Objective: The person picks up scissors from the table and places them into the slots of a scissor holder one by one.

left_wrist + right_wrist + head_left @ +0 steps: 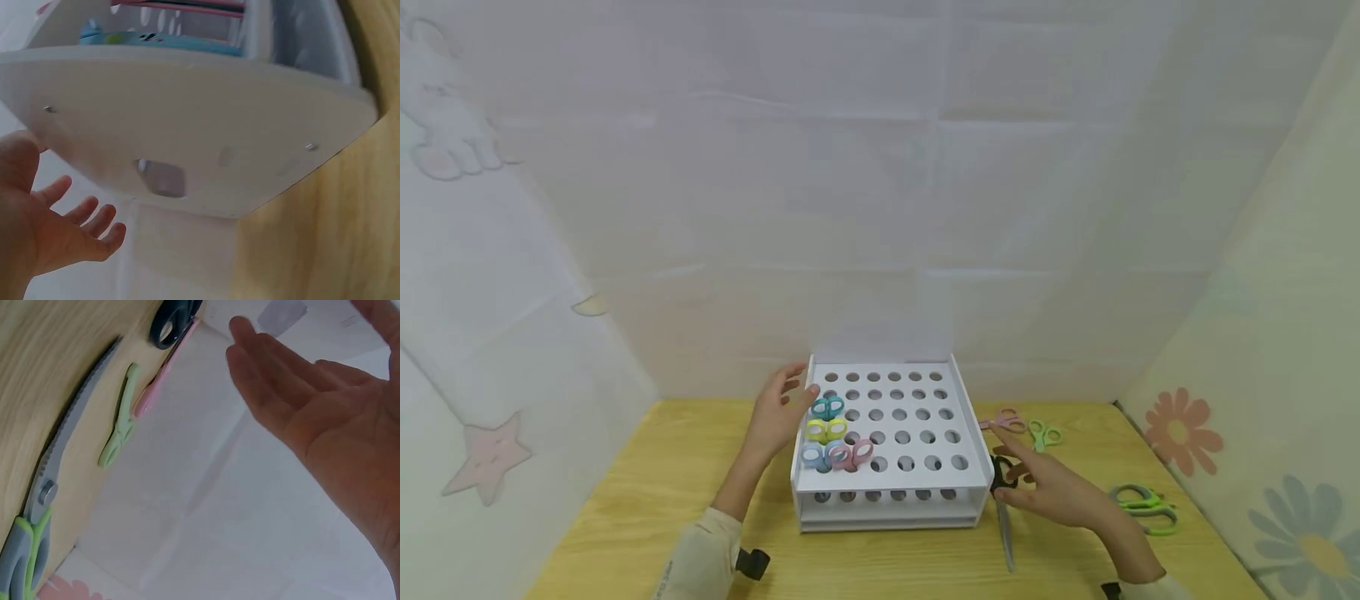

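A white rack [891, 482] with rows of round holes stands on the table. Beside its left wall is my left hand [772, 421], fingers loosely spread and thumb at the top edge; whether the thumb touches cannot be told. Teal scissors [827, 407], yellow scissors [826, 430], light blue scissors [812, 454] and pink scissors [852, 454] sit in the left holes, handles up. To the right of the rack, my right hand [1056, 492] hovers by black-handled scissors [1006, 525] lying on the table. Its fingers are extended and hold nothing in the right wrist view.
Right of the rack lie pink scissors [1009, 420], small light green scissors [1042, 433] and large green-and-grey scissors [1150, 508], whose serrated blade [75, 419] shows in the right wrist view. Pale cloth walls [880, 208] enclose the wooden table [662, 467] at the back and sides.
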A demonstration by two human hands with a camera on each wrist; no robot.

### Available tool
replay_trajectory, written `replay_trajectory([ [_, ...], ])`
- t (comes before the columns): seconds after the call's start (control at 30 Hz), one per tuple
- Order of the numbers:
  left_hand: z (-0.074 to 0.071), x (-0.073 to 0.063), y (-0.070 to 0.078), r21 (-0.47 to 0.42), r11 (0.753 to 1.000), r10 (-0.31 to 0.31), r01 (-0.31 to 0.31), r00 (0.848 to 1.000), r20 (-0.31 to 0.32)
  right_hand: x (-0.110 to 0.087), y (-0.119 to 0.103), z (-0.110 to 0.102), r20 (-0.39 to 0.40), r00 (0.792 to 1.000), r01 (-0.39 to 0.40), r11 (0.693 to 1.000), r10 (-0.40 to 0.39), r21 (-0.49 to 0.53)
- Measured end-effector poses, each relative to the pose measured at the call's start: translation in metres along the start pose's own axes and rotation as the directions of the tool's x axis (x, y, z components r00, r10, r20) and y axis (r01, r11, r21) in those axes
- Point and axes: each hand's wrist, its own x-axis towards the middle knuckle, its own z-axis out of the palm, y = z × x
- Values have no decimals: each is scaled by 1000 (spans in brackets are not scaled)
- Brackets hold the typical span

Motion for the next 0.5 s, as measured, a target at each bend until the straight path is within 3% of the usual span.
replay_trajectory([
  [0.1, 5, -1, -10, -119, 991, -63, 66, 997, 34, 1, 6, -1, -19, 998, -59, 997, 58, -50],
  [0.23, 9, -2, -16, -234, 966, -96, 107, 994, 58, 2, 14, -3, -87, 991, -110, 989, 102, -99],
  [0.37, 10, -1, -18, -261, 960, -94, 101, 995, 40, 4, 21, -4, -147, 985, -112, 987, 94, -118],
  [0.5, 9, -3, -21, -219, 971, -93, 96, 995, 21, 7, 29, 2, -195, 976, -119, 987, 95, -110],
])
